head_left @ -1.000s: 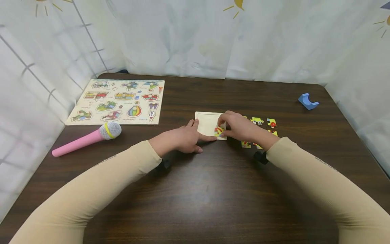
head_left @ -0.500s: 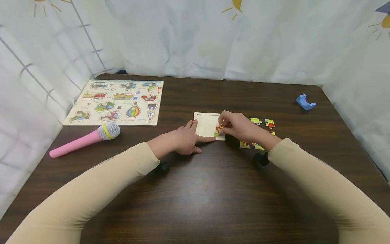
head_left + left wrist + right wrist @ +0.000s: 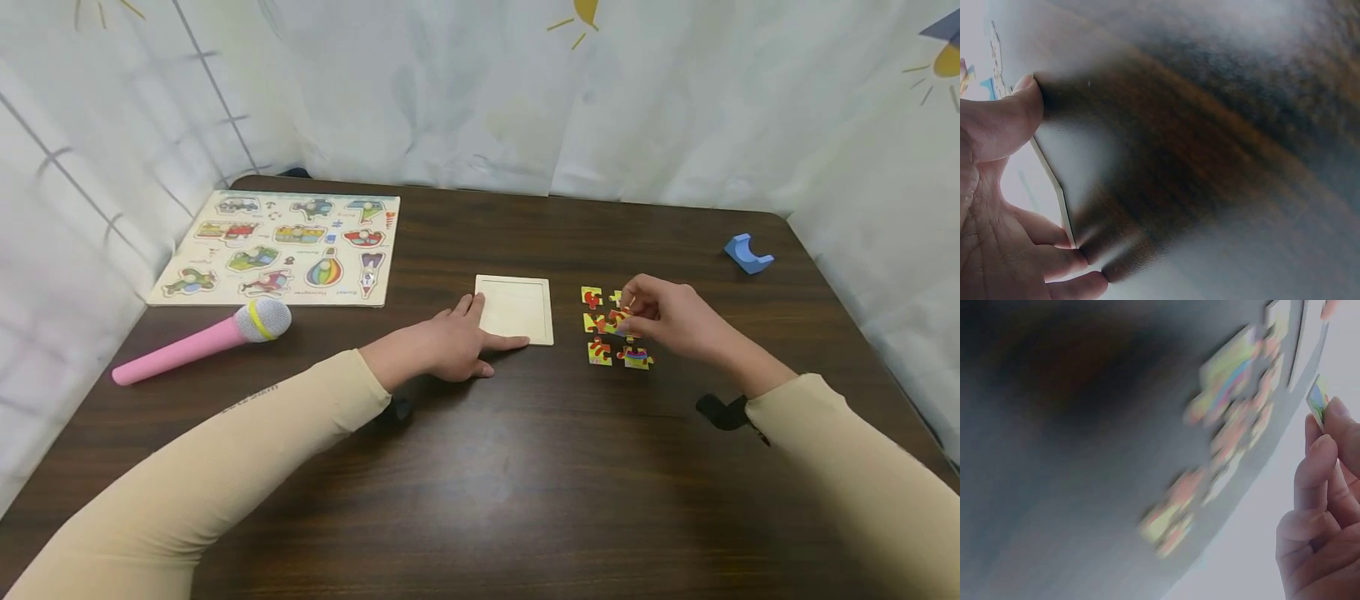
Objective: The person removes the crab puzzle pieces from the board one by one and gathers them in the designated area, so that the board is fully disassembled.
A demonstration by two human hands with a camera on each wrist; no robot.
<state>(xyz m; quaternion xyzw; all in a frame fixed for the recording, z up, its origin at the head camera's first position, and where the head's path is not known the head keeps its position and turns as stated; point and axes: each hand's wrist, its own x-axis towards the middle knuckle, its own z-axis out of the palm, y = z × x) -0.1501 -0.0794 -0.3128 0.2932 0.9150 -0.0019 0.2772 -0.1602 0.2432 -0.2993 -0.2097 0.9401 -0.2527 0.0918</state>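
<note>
My left hand [image 3: 459,340] lies spread against a small square wooden puzzle tray [image 3: 515,309], its fingers at the left edge and its thumb along the near edge. In the left wrist view, the fingertips [image 3: 1079,284] rest on the dark tabletop beside the tray's thin edge. Right of the tray, my right hand [image 3: 671,317] pinches a yellow, red and blue jigsaw piece [image 3: 1317,397] between thumb and fingers. It is held over several loose jigsaw pieces laid out in rows, including one with a rainbow [image 3: 637,358] and one with red shapes [image 3: 599,352]. The hand hides some pieces.
On the left lies a large peg puzzle board [image 3: 277,250] with vehicle pictures. A pink toy microphone [image 3: 202,343] lies in front of it. Far to the right is a blue arch-shaped block [image 3: 747,254]. White curtains [image 3: 450,100] hang behind the brown table [image 3: 480,500].
My right hand has moved right, lifting the jigsaw piece from the tray's near right corner to above the loose pieces. The tray's bare base now shows. My left hand has stayed in place.
</note>
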